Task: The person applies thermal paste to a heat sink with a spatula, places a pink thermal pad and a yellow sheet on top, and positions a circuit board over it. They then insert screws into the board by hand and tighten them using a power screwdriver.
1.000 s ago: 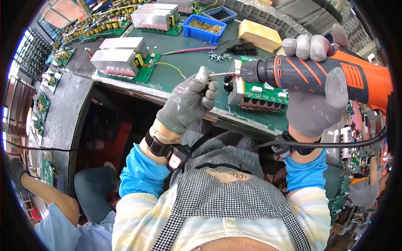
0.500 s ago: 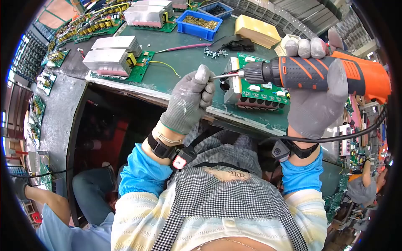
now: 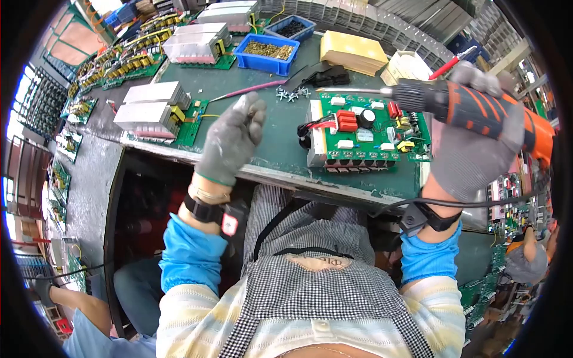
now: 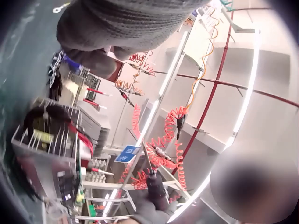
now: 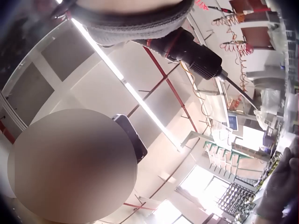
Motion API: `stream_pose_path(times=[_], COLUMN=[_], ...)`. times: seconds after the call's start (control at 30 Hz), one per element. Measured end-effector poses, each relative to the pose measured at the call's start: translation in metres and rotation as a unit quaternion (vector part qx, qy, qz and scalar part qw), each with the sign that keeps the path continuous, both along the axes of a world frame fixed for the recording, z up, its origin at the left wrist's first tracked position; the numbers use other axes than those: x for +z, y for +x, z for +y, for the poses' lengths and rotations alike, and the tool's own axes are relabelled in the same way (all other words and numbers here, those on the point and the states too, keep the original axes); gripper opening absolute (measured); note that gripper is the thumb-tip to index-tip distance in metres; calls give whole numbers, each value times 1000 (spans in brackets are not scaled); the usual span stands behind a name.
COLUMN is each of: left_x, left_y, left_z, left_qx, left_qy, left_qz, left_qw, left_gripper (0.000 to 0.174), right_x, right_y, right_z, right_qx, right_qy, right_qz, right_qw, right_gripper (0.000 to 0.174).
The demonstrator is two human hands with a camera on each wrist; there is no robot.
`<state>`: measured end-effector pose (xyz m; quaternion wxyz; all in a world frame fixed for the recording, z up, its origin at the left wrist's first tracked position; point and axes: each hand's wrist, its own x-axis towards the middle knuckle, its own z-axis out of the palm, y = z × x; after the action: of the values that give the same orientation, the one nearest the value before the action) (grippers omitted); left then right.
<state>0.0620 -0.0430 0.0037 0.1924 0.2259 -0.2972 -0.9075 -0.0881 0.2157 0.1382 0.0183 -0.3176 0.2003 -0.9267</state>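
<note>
**boardguy:** where's the drill [image 3: 477, 106] relative to the circuit board [image 3: 364, 134]?

**fixit88:** right hand [image 3: 471, 161] is wrapped round it at the board's right side, bit running along the far edge. The board's flat on the green bench [image 3: 280, 137].

**boardguy:** left hand [image 3: 230, 140]?

**fixit88:** up left of the board, fingers loose, nothing in it that I can see. Loose screws [image 3: 291, 92] sit just past the board's far-left corner.

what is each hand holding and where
Right hand grips the electric screwdriver round its black and orange handle; left hand holds nothing visible.
</note>
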Motion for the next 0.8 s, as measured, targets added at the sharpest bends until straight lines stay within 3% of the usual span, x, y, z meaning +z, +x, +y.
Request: stream_pose_path(times=[0.03, 0.1, 0.13, 0.2, 0.23, 0.3, 0.33, 0.4, 0.5, 0.63, 0.77, 0.8], left_x=[0, -3, 7, 29, 30, 20, 22, 45, 38, 26, 17, 22], left_y=[-12, -41, -57, -95, -116, -163, -174, -182, -197, -200, -186, -174], left_z=[-14, -41, -44, -42, -43, -53, -52, -21, -22, -38, -49, -51], left_qx=[-31, -91, -128, -193, -241, -318, -326, -351, -414, -373, -322, -278], left_qy=[-65, -191, -313, -537, -635, -788, -916, -811, -782, -756, -778, -762], left_qz=[7, 20, -38, -148, -179, -227, -127, -336, -347, -381, -369, -339], left_qw=[997, 977, 940, 808, 712, 476, 195, 328, 311, 380, 394, 477], left_gripper=[46, 38, 36, 34, 35, 37, 46, 50, 52, 54, 53, 53], right_x=[5, 4, 4, 3, 0, -6, -8, -10, -13, -20, -22, -20], right_y=[-3, -11, -8, -2, 0, -7, -10, -9, -6, -8, -7, -2], right_z=[5, 28, 33, 43, 48, 58, 63, 71, 79, 79, 81, 75], right_qx=[-51, -44, -48, -56, -44, -52, -57, -86, -114, -97, -90, -107], right_qy=[-23, -4, 7, 30, 35, 73, 91, 114, 133, 119, 133, 132], right_qz=[30, 51, 50, 47, 38, 77, 98, 89, 59, 74, 93, 85], right_qw=[998, 998, 998, 997, 998, 993, 989, 986, 983, 985, 983, 982], right_gripper=[50, 52, 53, 55, 56, 56, 57, 56, 58, 61, 64, 64])
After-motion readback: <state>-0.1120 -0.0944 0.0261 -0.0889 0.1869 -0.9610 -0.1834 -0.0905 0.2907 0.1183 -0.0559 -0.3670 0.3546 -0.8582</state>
